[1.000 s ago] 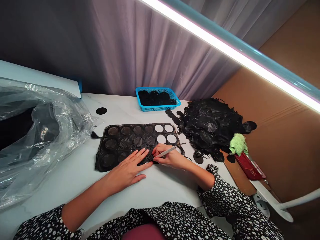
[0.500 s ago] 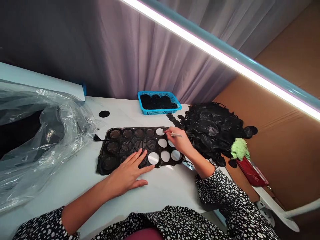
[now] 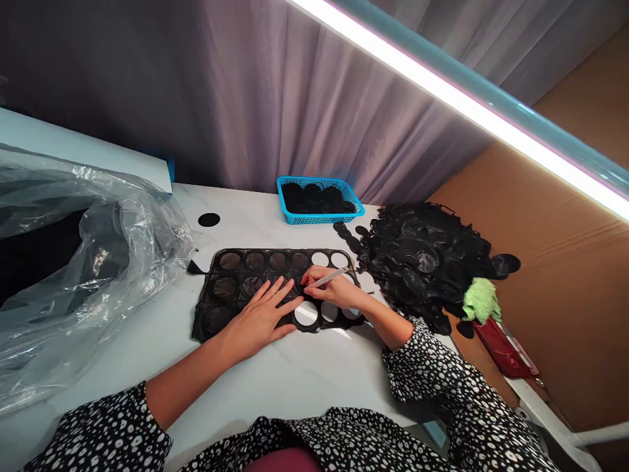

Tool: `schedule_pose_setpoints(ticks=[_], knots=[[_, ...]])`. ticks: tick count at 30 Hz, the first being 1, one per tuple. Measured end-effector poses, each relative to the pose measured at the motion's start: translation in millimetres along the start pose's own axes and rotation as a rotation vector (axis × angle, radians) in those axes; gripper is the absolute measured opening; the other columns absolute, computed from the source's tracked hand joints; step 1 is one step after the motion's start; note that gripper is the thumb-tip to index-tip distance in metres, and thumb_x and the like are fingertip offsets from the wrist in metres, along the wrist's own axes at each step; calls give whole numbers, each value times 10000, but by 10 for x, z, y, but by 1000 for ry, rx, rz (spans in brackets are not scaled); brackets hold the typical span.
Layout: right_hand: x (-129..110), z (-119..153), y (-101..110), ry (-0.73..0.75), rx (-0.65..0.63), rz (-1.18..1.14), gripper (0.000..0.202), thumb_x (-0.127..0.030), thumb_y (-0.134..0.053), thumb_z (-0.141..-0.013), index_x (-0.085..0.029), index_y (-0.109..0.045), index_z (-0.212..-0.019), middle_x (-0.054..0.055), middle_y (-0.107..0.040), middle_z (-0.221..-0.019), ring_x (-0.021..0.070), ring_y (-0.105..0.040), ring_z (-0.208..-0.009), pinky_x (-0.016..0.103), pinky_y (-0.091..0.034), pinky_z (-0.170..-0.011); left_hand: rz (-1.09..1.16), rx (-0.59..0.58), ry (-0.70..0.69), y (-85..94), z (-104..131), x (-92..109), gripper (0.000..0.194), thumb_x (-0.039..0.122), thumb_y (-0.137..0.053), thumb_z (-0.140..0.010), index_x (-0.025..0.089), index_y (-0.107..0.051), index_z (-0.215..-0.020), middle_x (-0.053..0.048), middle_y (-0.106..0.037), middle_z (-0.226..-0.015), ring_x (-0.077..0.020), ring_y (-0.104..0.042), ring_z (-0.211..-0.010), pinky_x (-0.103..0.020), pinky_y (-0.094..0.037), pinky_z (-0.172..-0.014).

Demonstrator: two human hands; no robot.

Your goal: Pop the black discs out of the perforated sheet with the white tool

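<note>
A black sheet (image 3: 236, 274) with rows of round ring outlines lies flat on the white table (image 3: 289, 387). Several circles at its right side are open holes with the white surface showing through; those further left are filled with dark film. My left hand (image 3: 258, 322) rests on the sheet's lower middle, fingers spread and palm down. In my right hand (image 3: 337, 290) is a thin pale pen-like tool (image 3: 328, 277), pinched between the fingers. Its lower end is at a ring near the middle row, close to my left fingertips; the exact tip is hard to make out.
A blue basket (image 3: 322, 218) of black discs stands behind the sheet. To the right is a heap of black scraps (image 3: 422, 255), with a green cloth (image 3: 481, 300) and a red pouch (image 3: 504, 347). Clear plastic (image 3: 142, 242) covers the left side. One black disc (image 3: 209, 219) lies alone.
My right hand has moved left and toward me, from the top-row hole to a ring beside my left fingers. My left hand stays on the sheet. The view has shifted slightly.
</note>
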State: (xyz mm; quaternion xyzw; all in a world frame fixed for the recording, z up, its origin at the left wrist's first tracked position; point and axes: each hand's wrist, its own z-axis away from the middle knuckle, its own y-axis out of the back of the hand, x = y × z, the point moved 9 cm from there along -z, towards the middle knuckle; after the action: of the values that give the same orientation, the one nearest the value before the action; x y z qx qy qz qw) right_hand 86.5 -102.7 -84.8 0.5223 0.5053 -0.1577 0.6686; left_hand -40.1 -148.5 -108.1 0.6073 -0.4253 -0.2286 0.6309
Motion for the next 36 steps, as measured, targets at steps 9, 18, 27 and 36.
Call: schedule_pose_setpoints(ticks=[9, 18, 27, 36], knots=[[20, -38, 19, -3, -37, -8, 187, -295, -601, -888, -174, -558, -752, 38, -597, -926, 134, -538, -764, 268, -433, -710, -22, 8, -10, -5, 3, 1, 531, 509, -503, -976, 303, -426, -1460, -88, -279, -1595, -311, -216, -1474, -501, -226, -1172], [-196, 89, -271, 126, 7, 460, 111, -140, -490, -925, -176, -529, -826, 81, -583, -933, 184, -519, -845, 295, -425, -753, -15, 9, -1, -28, 5, -7, 541, 472, -548, -963, 292, -427, -1458, -120, -152, -1627, -328, -185, -1479, -498, -230, -1175], [276, -72, 874, -160, 517, 513, 132, -154, -457, -895, -195, -507, -780, 86, -677, -916, 194, -580, -790, 294, -411, -707, -52, 8, 28, 148, -78, -6, 529, 576, -536, -933, 316, -510, -1392, -112, -386, -1535, -337, -380, -1397, -497, -351, -1096], [219, -444, 270, 12, 64, 87, 129, -250, -563, -858, -179, -560, -750, 39, -661, -915, 137, -570, -773, 260, -433, -703, -88, 75, 102, 50, -380, -349, 565, 504, -515, -968, 208, -453, -1446, -127, -337, -1564, -308, -257, -1462, -485, -249, -1170]])
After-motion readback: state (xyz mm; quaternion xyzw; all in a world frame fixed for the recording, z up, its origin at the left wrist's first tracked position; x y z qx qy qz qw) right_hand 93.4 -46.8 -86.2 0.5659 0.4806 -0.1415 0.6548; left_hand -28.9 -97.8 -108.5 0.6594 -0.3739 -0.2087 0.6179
